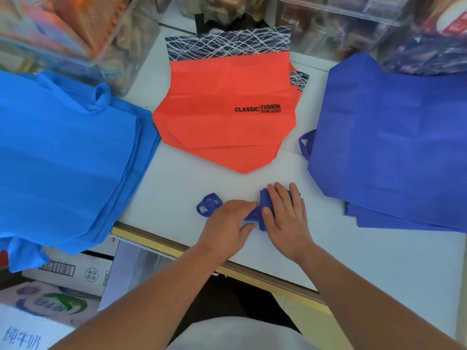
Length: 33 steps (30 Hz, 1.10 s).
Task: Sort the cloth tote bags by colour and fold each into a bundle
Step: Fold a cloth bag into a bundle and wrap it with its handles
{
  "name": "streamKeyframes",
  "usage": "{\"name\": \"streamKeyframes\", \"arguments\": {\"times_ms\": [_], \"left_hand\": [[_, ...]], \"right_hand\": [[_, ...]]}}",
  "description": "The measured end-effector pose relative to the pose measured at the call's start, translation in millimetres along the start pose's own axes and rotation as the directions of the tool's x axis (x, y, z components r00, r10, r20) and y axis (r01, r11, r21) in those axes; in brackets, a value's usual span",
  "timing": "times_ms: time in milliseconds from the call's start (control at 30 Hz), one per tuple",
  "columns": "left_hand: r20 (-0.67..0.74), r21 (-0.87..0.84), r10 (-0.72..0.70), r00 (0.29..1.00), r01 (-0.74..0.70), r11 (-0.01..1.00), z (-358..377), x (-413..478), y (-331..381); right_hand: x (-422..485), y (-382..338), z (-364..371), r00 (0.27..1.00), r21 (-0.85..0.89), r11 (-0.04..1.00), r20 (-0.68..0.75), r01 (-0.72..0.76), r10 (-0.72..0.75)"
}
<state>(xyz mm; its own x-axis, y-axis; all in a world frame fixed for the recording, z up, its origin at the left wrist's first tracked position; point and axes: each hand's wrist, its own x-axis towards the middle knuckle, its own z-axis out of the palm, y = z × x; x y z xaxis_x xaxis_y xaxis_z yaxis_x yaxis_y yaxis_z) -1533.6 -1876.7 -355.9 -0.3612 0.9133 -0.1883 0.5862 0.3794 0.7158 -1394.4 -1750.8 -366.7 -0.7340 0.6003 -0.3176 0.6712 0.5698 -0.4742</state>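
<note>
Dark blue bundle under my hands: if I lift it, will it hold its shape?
Probably not: the dark blue bundle is thin, soft cloth, pressed flat by the right hand. Its handle loop lies limp and would likely dangle.

Left hand (227, 221) pinched, right hand (285, 215) flat

Light-blue bag stack (63, 147), desk's left edge: matt non-woven cloth. Dark-blue bag stack (391, 137), right edge, and small dark-blue folded bag (263, 198): same. Orange bags (222, 109): smoother, slight sheen. White desk (177, 183): smooth matt. Clear bins (108, 49), back: glossy plastic.
</note>
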Motion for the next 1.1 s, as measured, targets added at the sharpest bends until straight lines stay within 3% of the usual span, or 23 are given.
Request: {"name": "streamKeyframes", "arguments": {"times_ms": [100, 300, 433, 567, 867, 1100], "left_hand": [[-0.004, 0.176, 0.003, 1.000, -0.003, 0.984, -7.5, 2.4, -5.0], [0.157, 0.112, -0.032, 0.987, 0.015, 0.994, -29.3, 4.9, 1.7], [0.248, 0.207, -0.066, 0.966, 0.013, 0.978, -41.9, -1.8, 8.3], [0.236, 0.356, -0.041, 0.971, -0.047, 0.933, -32.8, -1.3, 14.6], [0.105, 0.124, -0.055, 0.993, 0.041, 0.991, 20.4, -8.6, 20.3], [0.047, 0.163, 0.144, 0.989, -0.149, 0.975, 13.5, -15.0, 19.4]], "right_hand": [[1.5, 2.6, 0.6, 1.000, -0.035, 0.999, 0.003, 0.011, -0.011], [0.2, 11.9, -10.1, 0.987, -0.067, 0.995, 0.148, 0.073, -0.063], [-3.9, 9.9, -14.0, 0.981, -0.029, 0.998, 0.188, 0.061, -0.055], [-12.6, 5.7, -11.9, 0.978, -0.006, 1.000, 0.206, 0.016, -0.014], [-20.8, 16.9, -11.1, 0.966, 0.022, 0.999, 0.257, 0.026, -0.031], [-19.9, 15.6, -12.6, 0.961, -0.009, 1.000, 0.276, 0.020, -0.017]]}}
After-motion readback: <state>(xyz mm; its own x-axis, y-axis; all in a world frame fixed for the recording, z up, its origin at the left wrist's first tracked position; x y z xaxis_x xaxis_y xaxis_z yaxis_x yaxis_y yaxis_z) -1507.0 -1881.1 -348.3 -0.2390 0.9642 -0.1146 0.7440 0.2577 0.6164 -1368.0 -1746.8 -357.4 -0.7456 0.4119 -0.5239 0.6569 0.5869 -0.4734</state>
